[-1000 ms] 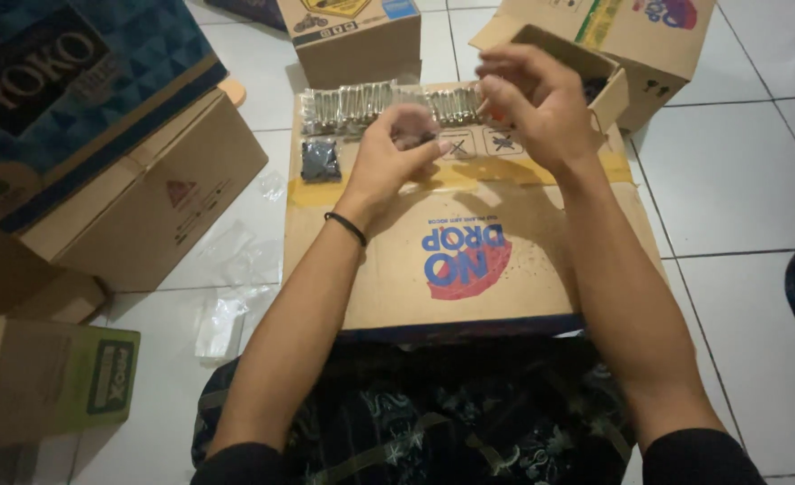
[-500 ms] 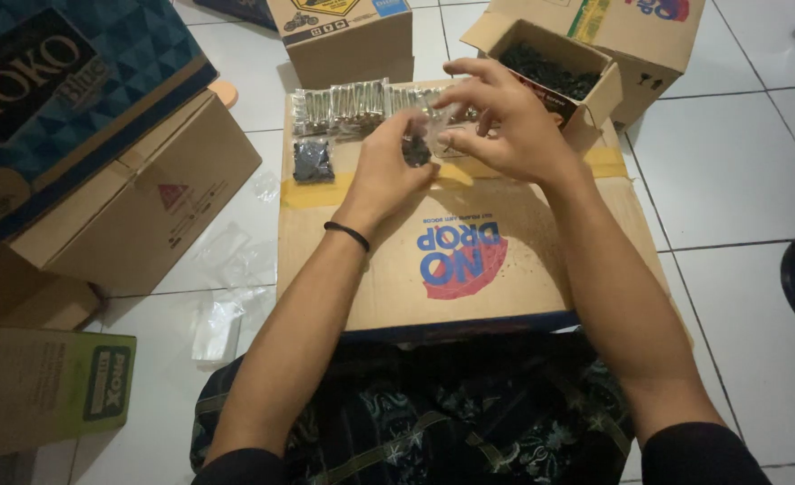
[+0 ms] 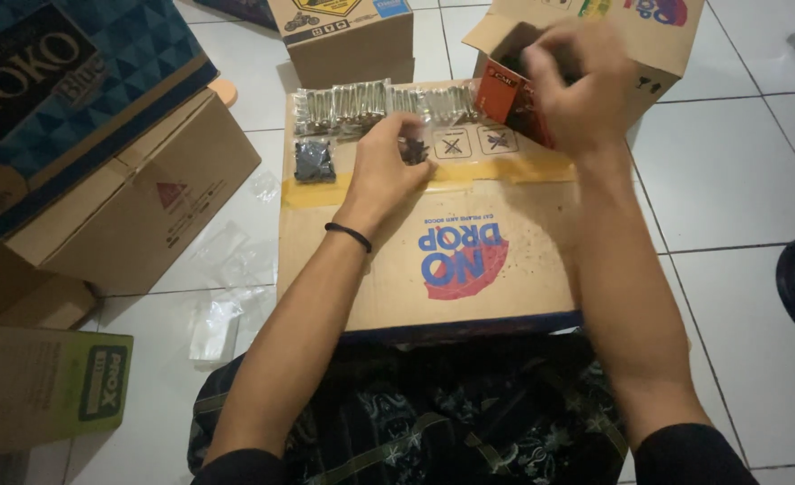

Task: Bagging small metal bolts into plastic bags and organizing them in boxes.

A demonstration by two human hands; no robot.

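1. The person sat on the tiled floor (image 3: 738,171) with a flat carton (image 3: 433,242) laid across the lap as a work surface.
2. The left hand (image 3: 388,166) rested on the carton near its far edge, fingers curled down around a small dark bag (image 3: 412,148) of parts. Only a bit of it poked out at the fingertips, so I'd call it a loose pinch, not a tight fist.
3. The right hand (image 3: 577,85) was up at the far right, over the open box (image 3: 595,54). It was blurred, fingers bent and bunched together. Couldn't tell whether it had anything in it.
4. An orange flap (image 3: 505,90) of that box stuck out just left of the right hand.
5. A row of clear packets (image 3: 379,103) with silvery bolts lay along the far edge of the carton, just beyond the left hand.
6. Another dark packet (image 3: 314,162) sat on the carton to the left of the left hand, near but not touching.
7. A black band (image 3: 348,236) was on the left wrist.
8. Empty plastic bags (image 3: 227,287) lay on the floor left of the carton.
9. More boxes stood around: a brown box (image 3: 137,216) on the left with a blue box (image 3: 65,99) on top, and a green box (image 3: 47,386) at near left.
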